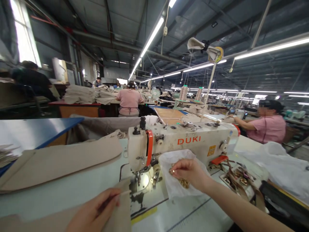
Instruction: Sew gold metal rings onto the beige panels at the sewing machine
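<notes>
My left hand (96, 209) pinches the edge of a beige fabric panel (122, 211) at the front left of the sewing machine (169, 141). The panel's corner reaches close to the lit needle area (143, 181). Over a white plastic bag (172, 188) on the machine bed, my right hand (189, 172) has thumb and fingers closed on a small gold metal fitting (172, 171). More gold fittings (184, 183) lie on the bag under the hand. Their exact shape is too small to make out.
A second beige panel (65, 161) lies on the table at left. To the right are a tray with straps and metal rings (241, 180) and a clear plastic bag (285, 164). Thread cones (183, 93) stand behind the machine. A co-worker (265, 124) sits at right.
</notes>
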